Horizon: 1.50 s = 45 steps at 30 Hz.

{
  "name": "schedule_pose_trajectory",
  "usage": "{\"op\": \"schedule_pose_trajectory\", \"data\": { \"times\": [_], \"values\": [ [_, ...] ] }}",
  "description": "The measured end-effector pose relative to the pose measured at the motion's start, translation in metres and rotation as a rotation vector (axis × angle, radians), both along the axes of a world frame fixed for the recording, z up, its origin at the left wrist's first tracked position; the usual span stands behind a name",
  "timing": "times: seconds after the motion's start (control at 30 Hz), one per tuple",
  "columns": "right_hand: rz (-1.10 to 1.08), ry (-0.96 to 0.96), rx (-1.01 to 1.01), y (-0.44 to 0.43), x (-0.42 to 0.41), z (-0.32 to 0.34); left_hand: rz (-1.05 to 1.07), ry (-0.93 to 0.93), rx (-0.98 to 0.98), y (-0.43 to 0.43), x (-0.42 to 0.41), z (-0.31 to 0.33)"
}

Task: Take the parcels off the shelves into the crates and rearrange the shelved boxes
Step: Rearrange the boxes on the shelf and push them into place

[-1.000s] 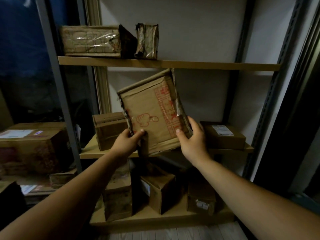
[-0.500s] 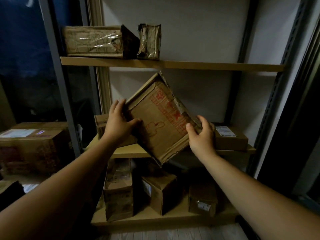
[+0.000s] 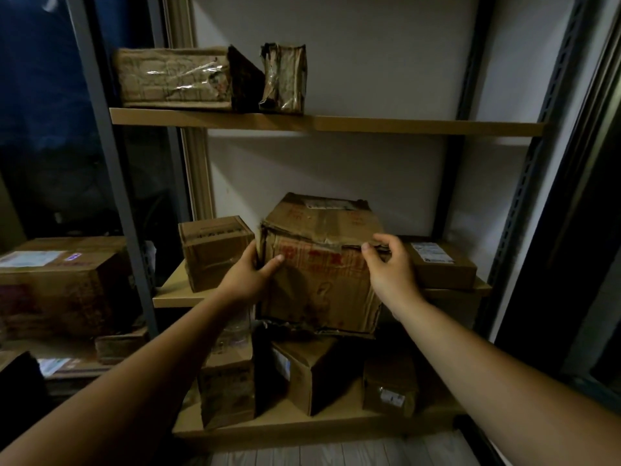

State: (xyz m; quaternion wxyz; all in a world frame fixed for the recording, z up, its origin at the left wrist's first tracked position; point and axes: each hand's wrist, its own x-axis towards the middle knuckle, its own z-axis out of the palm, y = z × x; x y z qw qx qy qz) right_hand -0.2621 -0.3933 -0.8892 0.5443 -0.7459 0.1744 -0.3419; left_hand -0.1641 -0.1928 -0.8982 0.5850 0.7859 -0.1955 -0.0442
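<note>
A worn cardboard box with red print (image 3: 319, 280) stands on the middle shelf (image 3: 171, 292), its front overhanging the shelf edge. My left hand (image 3: 250, 275) grips its left front corner, thumb on the front face. My right hand (image 3: 386, 265) pinches the torn top flap at its right front corner. A smaller brown box (image 3: 215, 252) stands just left of it, and a flat box with a white label (image 3: 440, 264) lies to its right.
The top shelf (image 3: 369, 124) carries a taped long parcel (image 3: 174, 77) and a small crumpled parcel (image 3: 284, 82). Several boxes stand on the bottom shelf (image 3: 302, 428). Large cartons (image 3: 60, 284) are stacked at left, beyond the grey upright (image 3: 111, 156).
The red-printed box was tilted in the air between my hands; it has been turned level and set down on the middle shelf, with both hands still on its front corners.
</note>
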Motion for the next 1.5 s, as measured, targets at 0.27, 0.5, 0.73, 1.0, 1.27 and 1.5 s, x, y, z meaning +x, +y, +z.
{"op": "schedule_pose_trajectory", "data": {
  "times": [0.27,0.5,0.73,1.0,1.27,1.5],
  "values": [
    [-0.003,0.011,0.04,0.001,-0.007,0.002,0.039,0.177,-0.119,-0.002,-0.012,0.016],
    [0.043,0.172,0.179,-0.008,-0.015,-0.014,-0.046,0.26,0.102,0.01,-0.005,0.015],
    [0.124,0.321,0.167,-0.003,-0.042,-0.053,-0.186,0.333,0.156,0.016,-0.021,-0.02],
    [0.087,0.363,0.198,0.002,-0.058,-0.113,-0.195,0.24,0.033,0.02,-0.054,-0.091],
    [0.071,0.357,0.167,0.0,-0.061,-0.123,-0.173,0.193,-0.053,0.016,-0.063,-0.11],
    [0.011,0.119,0.099,-0.006,-0.055,-0.076,-0.064,0.123,-0.166,0.006,-0.052,-0.068]
  ]
}}
